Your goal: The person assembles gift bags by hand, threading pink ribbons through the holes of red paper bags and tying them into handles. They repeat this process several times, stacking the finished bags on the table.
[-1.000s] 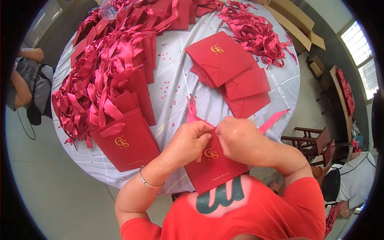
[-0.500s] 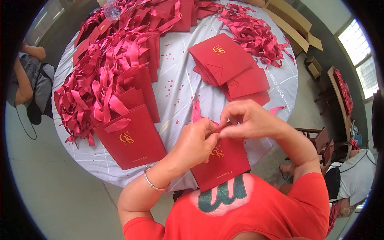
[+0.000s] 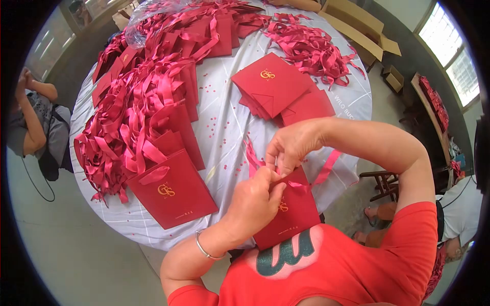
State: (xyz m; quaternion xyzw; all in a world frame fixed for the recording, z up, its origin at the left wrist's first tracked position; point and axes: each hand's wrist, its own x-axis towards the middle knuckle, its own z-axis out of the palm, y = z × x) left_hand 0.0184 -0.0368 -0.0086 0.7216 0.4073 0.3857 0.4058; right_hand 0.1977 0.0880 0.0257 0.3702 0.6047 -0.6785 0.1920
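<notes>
A red paper gift bag (image 3: 292, 223) with a gold monogram lies at the near table edge, against the red shirt. My left hand (image 3: 258, 196) is closed, thumb and fingers pinched on the bag's top edge. Just above it, my right hand (image 3: 295, 148) pinches with fingertips bent down at the same edge, seemingly on the ribbon (image 3: 300, 186). What lies between those fingertips is mostly hidden. A loop of ribbon hangs over the bag's front, and another ribbon strand (image 3: 326, 167) trails to the right. Ribbon ends (image 3: 252, 155) stick up behind my left hand.
Many ribboned red bags (image 3: 173, 188) cover the left of the round table (image 3: 224, 81). Flat bags (image 3: 273, 84) lie beyond my hands, near a heap of loose ribbons (image 3: 316, 48). Cardboard boxes (image 3: 352, 23) stand behind. One person (image 3: 38, 120) sits left, another (image 3: 459, 214) right.
My right forearm has swung up and outward, and its fingers point more downward. A ribbon loop now shows on the bag's front. The whole view has shifted slightly.
</notes>
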